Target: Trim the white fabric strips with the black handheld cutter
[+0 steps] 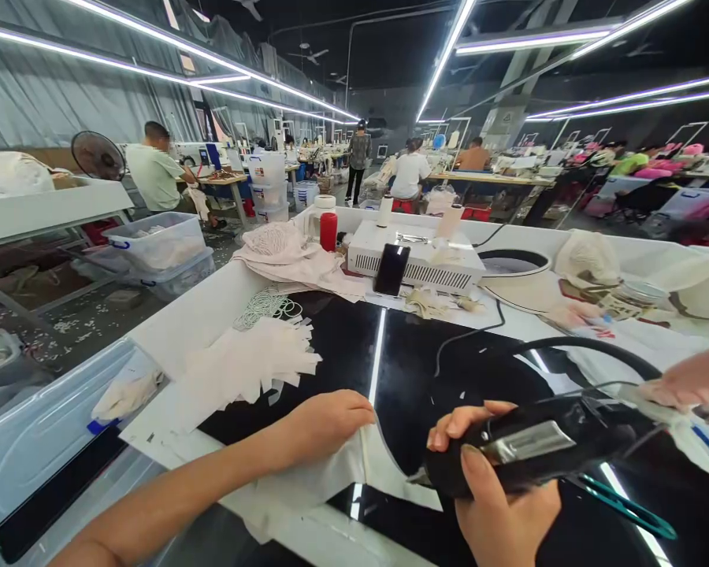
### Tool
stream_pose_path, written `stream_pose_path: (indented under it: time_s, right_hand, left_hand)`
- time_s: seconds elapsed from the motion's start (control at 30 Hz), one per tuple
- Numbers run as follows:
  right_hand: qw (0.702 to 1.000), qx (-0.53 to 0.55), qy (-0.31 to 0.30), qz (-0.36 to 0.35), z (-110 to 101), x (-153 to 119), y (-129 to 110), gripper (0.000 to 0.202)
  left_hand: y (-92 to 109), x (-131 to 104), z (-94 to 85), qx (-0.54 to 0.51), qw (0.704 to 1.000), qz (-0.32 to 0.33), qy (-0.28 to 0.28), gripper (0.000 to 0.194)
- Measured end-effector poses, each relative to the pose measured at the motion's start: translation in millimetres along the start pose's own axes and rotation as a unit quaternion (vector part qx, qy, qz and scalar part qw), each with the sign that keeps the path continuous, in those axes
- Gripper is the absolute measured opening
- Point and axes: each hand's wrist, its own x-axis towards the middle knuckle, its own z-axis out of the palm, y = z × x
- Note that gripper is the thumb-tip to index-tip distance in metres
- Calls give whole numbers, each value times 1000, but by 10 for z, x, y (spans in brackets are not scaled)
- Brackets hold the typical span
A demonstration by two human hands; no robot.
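Observation:
My left hand [331, 425] is closed, pinching the raised edge of a piece of white fabric [336, 476] over the glossy black tabletop. Wrapped in the fingers of my right hand [502, 488] is a black handheld power tool [567, 441] with a silvery label. Its narrow tip points left, at the fabric's right edge; whether they touch I cannot tell. A thick black cord [591, 346] arches above the tool. Left of my hands lies a fanned pile of white fabric strips [260, 362]. Beneath the tool is a teal loop handle [632, 508], its other end hidden.
A white vented box [413, 260] stands at the back, with a phone [391, 269] leaning on it. A red cup [328, 231] is beside it. At the right edge another person's hand [694, 378] holds whitish material. Clear plastic bins [159, 236] stand left.

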Motion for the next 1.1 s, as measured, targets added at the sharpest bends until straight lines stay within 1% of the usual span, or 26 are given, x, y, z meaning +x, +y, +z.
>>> stream_pose_path:
  time_s: [0.13, 0.27, 0.37, 0.57, 0.77, 1.1]
  right_hand:
    - [1000, -1, -6, 7, -46, -32, -1, 34]
    - [1000, -9, -10, 7, -102, -61, -23, 33]
    - [1000, -15, -16, -3, -128, -68, -39, 32]
    - [999, -33, -9, -7, -118, -61, -49, 35]
    - [999, -39, 2, -7, -99, -78, -75, 35]
    - [999, -44, 17, -9, -25, -40, -127, 35]
  left_hand:
    - [-40, 94, 112, 16, 1000, 7, -21, 39]
    - [-70, 67, 162, 21, 999, 11, -25, 39]
    - [-69, 19, 159, 20, 1000, 7, -21, 36]
    - [-51, -38, 125, 22, 999, 6, -23, 30]
    - [-35, -62, 89, 16, 999, 4, -35, 34]
    - [-29, -127, 111, 30, 999, 10, -13, 31]
